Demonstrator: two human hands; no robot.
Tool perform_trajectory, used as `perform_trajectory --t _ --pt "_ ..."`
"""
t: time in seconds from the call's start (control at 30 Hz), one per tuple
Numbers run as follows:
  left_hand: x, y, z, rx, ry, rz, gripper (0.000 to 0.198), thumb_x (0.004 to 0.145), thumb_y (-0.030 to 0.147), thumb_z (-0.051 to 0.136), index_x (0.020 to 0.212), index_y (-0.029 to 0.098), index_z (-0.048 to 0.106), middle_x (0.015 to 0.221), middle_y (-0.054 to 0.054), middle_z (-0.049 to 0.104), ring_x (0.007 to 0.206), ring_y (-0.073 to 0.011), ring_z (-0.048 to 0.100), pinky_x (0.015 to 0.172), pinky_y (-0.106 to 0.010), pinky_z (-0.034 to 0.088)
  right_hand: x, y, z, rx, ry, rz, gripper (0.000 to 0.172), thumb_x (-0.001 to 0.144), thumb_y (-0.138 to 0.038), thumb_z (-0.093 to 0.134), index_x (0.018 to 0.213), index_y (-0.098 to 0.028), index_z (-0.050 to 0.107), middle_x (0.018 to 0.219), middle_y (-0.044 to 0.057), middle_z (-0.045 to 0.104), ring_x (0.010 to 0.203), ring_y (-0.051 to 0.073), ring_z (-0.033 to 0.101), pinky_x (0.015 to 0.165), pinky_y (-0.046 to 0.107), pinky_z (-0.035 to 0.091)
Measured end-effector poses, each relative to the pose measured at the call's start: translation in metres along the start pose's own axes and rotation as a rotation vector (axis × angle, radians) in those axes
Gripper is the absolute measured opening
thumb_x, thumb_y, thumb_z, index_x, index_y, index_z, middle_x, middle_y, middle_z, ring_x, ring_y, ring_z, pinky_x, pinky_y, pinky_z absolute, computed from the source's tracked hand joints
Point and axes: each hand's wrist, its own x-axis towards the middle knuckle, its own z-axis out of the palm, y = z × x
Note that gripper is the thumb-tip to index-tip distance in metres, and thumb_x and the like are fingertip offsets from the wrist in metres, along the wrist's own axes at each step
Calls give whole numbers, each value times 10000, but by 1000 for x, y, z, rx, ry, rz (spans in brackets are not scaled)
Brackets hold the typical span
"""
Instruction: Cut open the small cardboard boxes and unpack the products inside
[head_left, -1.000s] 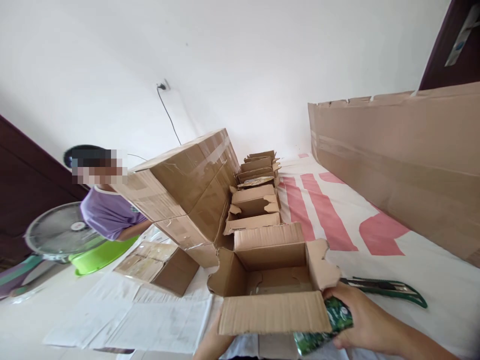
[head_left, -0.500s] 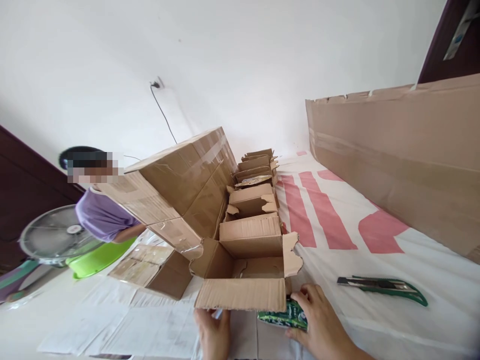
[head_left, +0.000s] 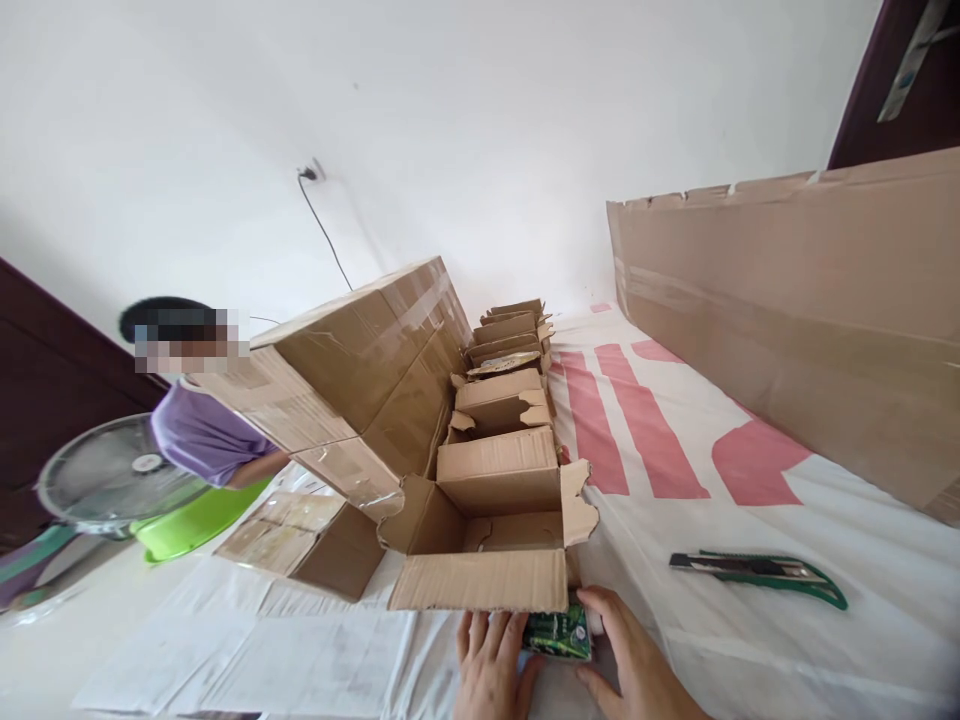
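A small green printed packet [head_left: 559, 635] lies on the sheet just below the near flap of an open cardboard box [head_left: 480, 582]. My left hand [head_left: 491, 665] has thumb and forefinger closed about the packet's left end, its fingertips under the flap's edge. At the packet's right end my right hand [head_left: 634, 660] curves thumb and forefinger around it. The box's flaps stand spread, and its visible inside holds nothing. To the right lies a green-handled utility knife [head_left: 757, 572] with its blade end pointing left.
More open small boxes [head_left: 502, 400] stand in a row behind. Large taped cartons [head_left: 360, 360] and a smaller box [head_left: 300, 545] are at left. A tall cardboard panel [head_left: 787, 310] borders the right. A person in a purple shirt [head_left: 210, 430] is beside a green basin [head_left: 176, 525] and fan [head_left: 112, 475].
My left hand has moved right, from under the flap's left part to the packet's left end. The packet has shifted slightly, and my right hand stays at its right end.
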Motion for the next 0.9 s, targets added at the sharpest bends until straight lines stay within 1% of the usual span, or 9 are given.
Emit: perform_trajectory --t 0.1,0.2,0.3,0.4,0.47,0.63,0.77,0.9 --pt "5 -7 -6 -12 -24 -46 331 781 193 614 1090 298 674 1041 -59 728 972 -298 618 939 -491 415 -1 7 0 -1 5 -37 668 720 -93 570 1371 -200 468 1422 154 523 1333 304 490 1094 450 442" --pt "5 -11 -5 -26 -5 -92 321 794 205 605 1095 288 684 1066 -65 719 1007 -313 604 951 -512 418 -1 10 0 -27 -7 -47 653 722 -104 577 1363 -191 482 1452 160 496 1370 307 450 1119 465 414" --pt "7 -13 -1 -58 -4 -129 316 830 221 577 1123 264 686 1103 -86 703 1031 -322 598 937 -517 460 0 12 2 -63 -32 -42 645 730 -121 585 1366 -165 487 1477 177 465 1398 310 413 1142 474 381" --pt "13 -16 2 -111 -57 -117 351 867 230 547 1198 253 662 1139 -99 689 1052 -319 605 910 -509 514 -1 14 5 -88 -24 -41 635 737 -127 586 1365 -159 497 1486 188 449 1394 316 417 1135 476 389" --pt "19 -18 1 -142 -86 -97 373 881 220 537 1238 246 640 1163 -99 681 1071 -310 606 919 -500 532 -2 17 8 -100 -10 -45 636 733 -126 587 1361 -171 503 1486 184 448 1385 321 428 1121 476 406" --pt "31 -19 0 -175 -99 -108 403 874 158 523 1261 223 611 1193 -102 658 1102 -297 586 948 -486 532 -1 24 11 -106 -18 -49 623 746 -147 586 1362 -190 498 1499 179 430 1377 320 440 1071 460 461" --pt "39 -18 1 -190 -113 -111 419 881 155 510 1284 236 590 1213 -96 636 1124 -297 565 972 -499 515 0 28 13 -119 -60 -56 620 742 -146 589 1356 -161 508 1507 187 422 1392 317 421 1107 454 422" --pt "48 -16 3 -215 -84 -121 458 866 111 492 1300 230 573 1231 -96 615 1129 -289 542 982 -508 503 0 31 18 -130 -38 -54 620 716 -119 597 1330 -176 535 1490 167 454 1386 314 424 1128 465 390"
